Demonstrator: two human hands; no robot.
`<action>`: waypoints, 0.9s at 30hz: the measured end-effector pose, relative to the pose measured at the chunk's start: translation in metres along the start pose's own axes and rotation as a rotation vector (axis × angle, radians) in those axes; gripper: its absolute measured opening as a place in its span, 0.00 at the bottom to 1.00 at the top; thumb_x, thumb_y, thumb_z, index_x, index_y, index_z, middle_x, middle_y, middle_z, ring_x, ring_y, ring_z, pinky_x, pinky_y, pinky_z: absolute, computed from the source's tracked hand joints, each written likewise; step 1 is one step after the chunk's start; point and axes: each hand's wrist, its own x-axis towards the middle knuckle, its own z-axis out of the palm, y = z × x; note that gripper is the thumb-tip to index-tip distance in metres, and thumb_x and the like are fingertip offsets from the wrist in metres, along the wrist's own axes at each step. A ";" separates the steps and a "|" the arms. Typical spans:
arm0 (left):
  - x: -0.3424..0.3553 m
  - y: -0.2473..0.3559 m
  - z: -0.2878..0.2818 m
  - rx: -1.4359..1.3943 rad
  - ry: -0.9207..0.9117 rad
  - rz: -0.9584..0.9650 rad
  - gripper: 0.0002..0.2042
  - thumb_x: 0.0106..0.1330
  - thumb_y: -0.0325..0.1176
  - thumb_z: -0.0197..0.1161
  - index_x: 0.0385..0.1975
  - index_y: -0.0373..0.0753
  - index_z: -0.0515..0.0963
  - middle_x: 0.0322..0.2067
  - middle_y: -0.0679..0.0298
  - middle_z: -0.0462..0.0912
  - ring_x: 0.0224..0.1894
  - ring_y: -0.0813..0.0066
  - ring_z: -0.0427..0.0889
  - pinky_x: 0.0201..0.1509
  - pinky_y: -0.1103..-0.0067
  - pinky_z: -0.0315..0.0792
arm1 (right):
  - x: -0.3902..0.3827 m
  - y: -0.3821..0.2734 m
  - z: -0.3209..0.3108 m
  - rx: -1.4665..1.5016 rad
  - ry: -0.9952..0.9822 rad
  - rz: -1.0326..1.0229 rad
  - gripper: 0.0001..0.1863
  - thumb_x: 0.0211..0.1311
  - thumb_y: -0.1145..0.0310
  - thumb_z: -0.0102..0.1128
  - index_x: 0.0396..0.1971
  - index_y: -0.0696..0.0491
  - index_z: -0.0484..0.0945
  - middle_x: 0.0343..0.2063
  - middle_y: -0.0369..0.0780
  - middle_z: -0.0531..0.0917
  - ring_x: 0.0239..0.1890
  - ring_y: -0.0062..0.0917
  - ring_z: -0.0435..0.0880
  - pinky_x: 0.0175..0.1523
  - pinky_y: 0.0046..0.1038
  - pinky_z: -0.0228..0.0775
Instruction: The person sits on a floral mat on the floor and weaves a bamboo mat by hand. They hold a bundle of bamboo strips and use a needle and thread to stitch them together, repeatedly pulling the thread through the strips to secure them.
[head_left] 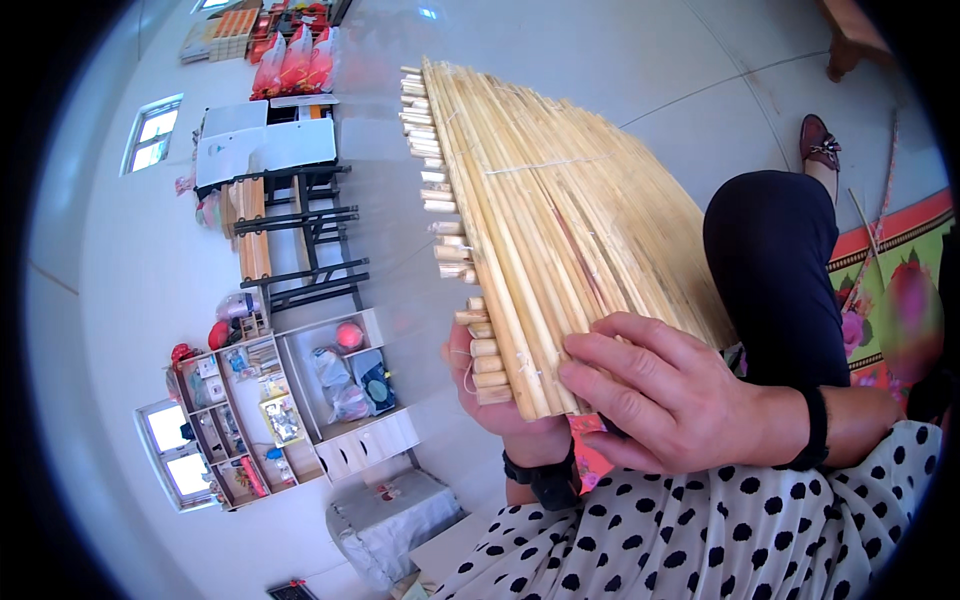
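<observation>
A mat of pale stalks, bound with thin white thread, stands tilted in front of me. Short cut stalk ends stick out along its left edge, and a loop of thread hangs by the lowest ones. My left hand supports the mat's near left corner from beneath; most of its fingers are hidden behind the stalks. Across the near end of the top face lies my right hand, its fingertips pressed on the stalks and its thumb at the near edge. Both wrists carry black bands.
My dark-trousered knee is close to the mat's right side. A floral cloth lies at the right, near a wooden furniture leg. Along the left stand open shelves, folded tables and red-and-white bags.
</observation>
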 end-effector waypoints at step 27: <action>-0.008 0.009 0.050 -0.190 -0.855 -0.458 0.08 0.73 0.33 0.53 0.34 0.34 0.69 0.28 0.63 0.74 0.24 0.85 0.67 0.30 0.87 0.64 | -0.019 -0.044 -0.042 -0.665 0.124 0.337 0.19 0.48 0.76 0.70 0.42 0.66 0.78 0.33 0.48 0.84 0.29 0.33 0.86 0.31 0.24 0.79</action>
